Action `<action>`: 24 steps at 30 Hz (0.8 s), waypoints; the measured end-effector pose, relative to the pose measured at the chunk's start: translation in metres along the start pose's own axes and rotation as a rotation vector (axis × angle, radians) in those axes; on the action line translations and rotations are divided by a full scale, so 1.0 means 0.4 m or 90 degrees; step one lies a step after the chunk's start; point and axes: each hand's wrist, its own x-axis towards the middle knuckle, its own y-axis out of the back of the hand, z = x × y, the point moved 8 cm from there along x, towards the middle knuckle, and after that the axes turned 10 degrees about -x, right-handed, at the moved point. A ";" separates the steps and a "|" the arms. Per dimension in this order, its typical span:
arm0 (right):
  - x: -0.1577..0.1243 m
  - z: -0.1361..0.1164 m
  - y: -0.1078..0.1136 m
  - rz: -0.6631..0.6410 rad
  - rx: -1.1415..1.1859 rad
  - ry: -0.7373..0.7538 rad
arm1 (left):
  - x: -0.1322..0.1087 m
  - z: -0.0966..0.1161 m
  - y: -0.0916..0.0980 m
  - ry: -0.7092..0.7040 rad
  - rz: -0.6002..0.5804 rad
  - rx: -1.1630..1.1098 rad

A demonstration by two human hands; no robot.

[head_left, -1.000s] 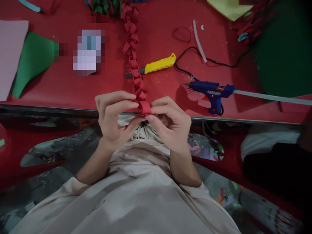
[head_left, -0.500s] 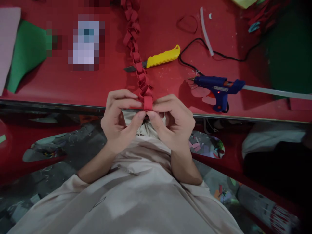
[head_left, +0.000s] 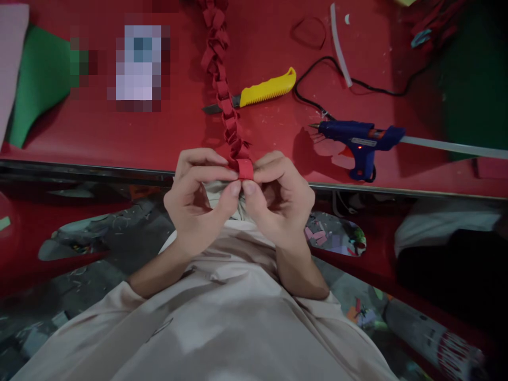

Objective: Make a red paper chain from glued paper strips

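Observation:
A chain of red loops (head_left: 230, 127) runs from the far side of the red table down to its front edge. Its nearest loop (head_left: 245, 169) is pinched from both sides. My left hand (head_left: 200, 196) closes on it with thumb and fingertips from the left, and my right hand (head_left: 280, 196) does the same from the right. The thumbs nearly meet under the loop. Beneath the chain lies a utility knife (head_left: 268, 89) with a yellow handle, its blade partly covered by the links. To the right a blue glue gun (head_left: 353, 135) rests on its side, a red light lit.
A translucent glue stick (head_left: 341, 47) and a black cord (head_left: 381, 91) lie behind the glue gun. Green sheet (head_left: 43, 79) and a blurred pale object (head_left: 137, 79) are at left, red strips (head_left: 436, 24) far right. The table's front edge (head_left: 79, 172) crosses below.
The pinched loop has shifted slightly right and tilted a little between my fingertips. Both hands keep their hold. The whole view has moved slightly.

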 end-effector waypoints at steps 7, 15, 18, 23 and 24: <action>-0.003 -0.004 -0.005 -0.016 0.040 -0.024 | 0.002 0.008 -0.004 0.006 0.005 -0.044; -0.006 -0.039 0.010 -0.013 0.055 0.028 | 0.009 0.069 -0.009 -0.028 -0.047 0.008; -0.007 -0.050 0.011 -0.006 0.062 0.044 | 0.010 0.086 -0.010 -0.039 -0.060 0.018; -0.004 -0.068 0.011 0.004 0.058 0.062 | 0.021 0.106 -0.013 -0.065 -0.055 0.019; -0.004 -0.071 0.012 0.007 0.057 0.065 | 0.023 0.110 -0.014 -0.068 -0.054 0.019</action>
